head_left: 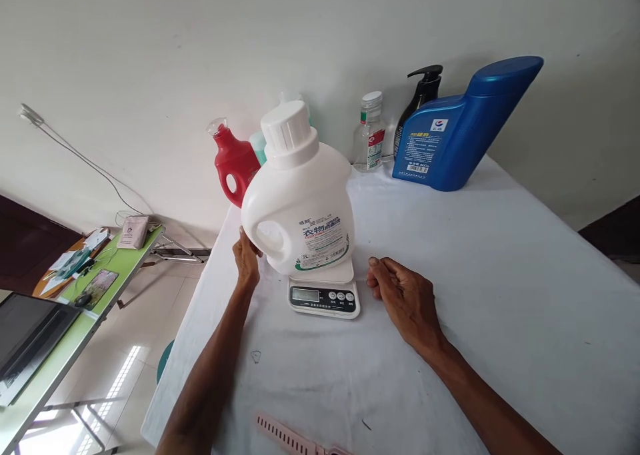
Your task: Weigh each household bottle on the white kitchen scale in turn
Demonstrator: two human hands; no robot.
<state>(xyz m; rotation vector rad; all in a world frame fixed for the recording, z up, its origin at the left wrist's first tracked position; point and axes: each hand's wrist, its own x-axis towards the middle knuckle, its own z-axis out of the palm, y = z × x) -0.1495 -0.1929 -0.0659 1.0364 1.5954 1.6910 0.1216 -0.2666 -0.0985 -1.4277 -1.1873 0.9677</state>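
Observation:
A large white laundry disinfectant jug (327, 182) with a ribbed white cap stands on a white kitchen scale (324, 298), leaning slightly left. Its printed label faces me. My left hand (247, 262) is closed at the jug's lower left side, beside the handle; some fingers are hidden behind the jug. Resting on the cloth just right of the scale, my right hand (403, 298) is curled into a loose fist, with nothing visible in it. The scale's display is too faint to read.
Along the wall stand a red bottle (235, 158), a clear bottle (371, 135), a black pump bottle (423, 98) and a blue container (445, 142). A pink watch strap (287, 434) lies on the white cloth (475, 295). A green table (107, 288) with a laptop (35, 338) stands left.

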